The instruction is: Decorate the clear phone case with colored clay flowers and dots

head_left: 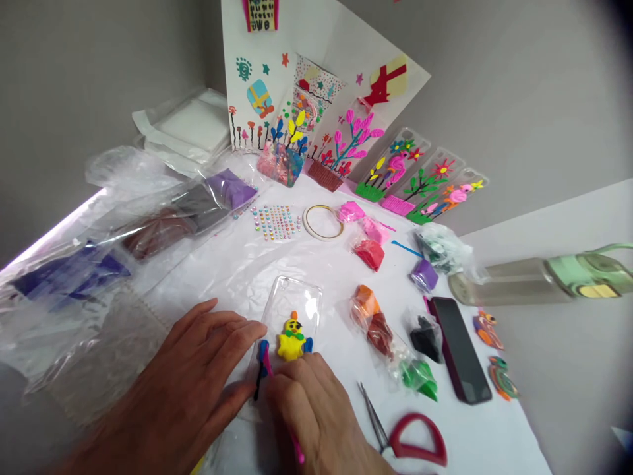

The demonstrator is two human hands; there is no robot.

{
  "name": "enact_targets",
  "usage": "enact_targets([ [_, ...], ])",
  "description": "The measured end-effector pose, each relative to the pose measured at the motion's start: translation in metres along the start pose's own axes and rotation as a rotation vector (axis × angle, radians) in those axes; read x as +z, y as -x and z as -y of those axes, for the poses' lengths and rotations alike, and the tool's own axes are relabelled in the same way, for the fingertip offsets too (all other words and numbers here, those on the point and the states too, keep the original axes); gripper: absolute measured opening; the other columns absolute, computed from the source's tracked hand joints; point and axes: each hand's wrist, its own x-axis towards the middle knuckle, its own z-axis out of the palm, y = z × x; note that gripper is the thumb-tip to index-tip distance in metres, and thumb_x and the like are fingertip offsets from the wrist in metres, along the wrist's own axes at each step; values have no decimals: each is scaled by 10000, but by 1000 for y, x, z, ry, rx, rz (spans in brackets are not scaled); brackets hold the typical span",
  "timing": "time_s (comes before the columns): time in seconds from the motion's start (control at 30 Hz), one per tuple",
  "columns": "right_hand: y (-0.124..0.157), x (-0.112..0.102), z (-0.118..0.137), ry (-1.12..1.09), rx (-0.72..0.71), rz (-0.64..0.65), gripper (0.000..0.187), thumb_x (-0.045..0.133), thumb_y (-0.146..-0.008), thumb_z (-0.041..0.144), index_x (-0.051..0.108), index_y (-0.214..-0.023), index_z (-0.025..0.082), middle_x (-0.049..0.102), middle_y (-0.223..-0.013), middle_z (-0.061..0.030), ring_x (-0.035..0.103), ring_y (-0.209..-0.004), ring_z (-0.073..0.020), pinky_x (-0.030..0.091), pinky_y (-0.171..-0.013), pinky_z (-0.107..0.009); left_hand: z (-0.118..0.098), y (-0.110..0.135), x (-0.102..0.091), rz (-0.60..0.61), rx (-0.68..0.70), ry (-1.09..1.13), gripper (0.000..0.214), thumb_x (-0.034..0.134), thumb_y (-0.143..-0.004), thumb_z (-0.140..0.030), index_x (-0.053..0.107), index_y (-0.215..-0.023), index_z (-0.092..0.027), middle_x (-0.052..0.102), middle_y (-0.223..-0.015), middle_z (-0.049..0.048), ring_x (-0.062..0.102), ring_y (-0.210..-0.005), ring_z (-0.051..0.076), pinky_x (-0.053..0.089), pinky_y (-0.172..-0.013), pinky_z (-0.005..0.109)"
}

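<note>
A clear phone case [313, 287] lies flat on the white-covered table. On it is a yellow clay chick [291, 346] with a green collar and an orange crest. Left of the chick is a piece of blue clay [261, 360] with a black stem; a bit more blue clay [308, 345] shows at its right. My left hand [202, 363] rests at the case's left edge, fingers stretched, thumb and index apart around the blue piece. My right hand [316, 412] is closed around a thin pink modelling tool [299, 451], its tip at the blue piece. The right fingertips are partly hidden.
Bagged clay lumps, including red [370, 254], orange [366, 300] and green [420, 379], lie right. Nearby are scissors [418, 439], a phone [459, 349] and a bottle [514, 282]. Decorated cases [393, 165] lean at the back; plastic bags [163, 227] lie left.
</note>
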Motion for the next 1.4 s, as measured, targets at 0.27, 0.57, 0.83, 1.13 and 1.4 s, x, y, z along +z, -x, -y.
enact_targets([
  [0.27, 15, 3, -8, -119, 77, 58, 344, 461, -993, 47, 500, -1316, 158, 670, -1045, -117, 651, -985, -241, 590, -727, -289, -1, 0, -3, 16, -4, -12, 361, 452, -1047, -297, 551, -1394, -302, 707, -1210, -34, 601, -1194, 185, 181, -1308, 388],
  [0.57, 6, -4, -6, -92, 84, 106, 418, 440, -891, -25, 509, -1268, 142, 673, -1081, -127, 658, -997, -241, 628, -852, -321, -4, 0, -5, 81, -24, 1, 399, 513, -1017, -222, 516, -1412, -275, 690, -1239, -6, 583, -1217, 208, 159, -1309, 440],
  [0.83, 10, -1, -6, -109, 76, 89, 397, 449, -913, -37, 513, -1258, 151, 667, -1038, -114, 639, -950, -236, 626, -798, -313, -3, -1, -7, 79, -30, 34, 388, 510, -1015, -210, 522, -1393, -296, 688, -1212, -26, 570, -1205, 188, 129, -1311, 396],
  [1.13, 8, 1, -4, -84, 55, 62, 330, 453, -919, -44, 535, -1173, 153, 660, -972, -98, 625, -893, -232, 614, -786, -333, -3, -2, -7, 83, -32, 12, 374, 506, -1025, -230, 529, -1395, -281, 684, -1231, -13, 568, -1217, 196, 143, -1315, 414],
  [1.4, 7, 3, -2, -71, 46, 17, 267, 474, -915, -49, 550, -1067, 158, 662, -931, -88, 641, -872, -214, 608, -776, -315, -2, -1, -4, 38, -24, 48, 315, 523, -1026, -263, 584, -1333, -304, 703, -1219, -42, 585, -1197, 181, 158, -1308, 386],
])
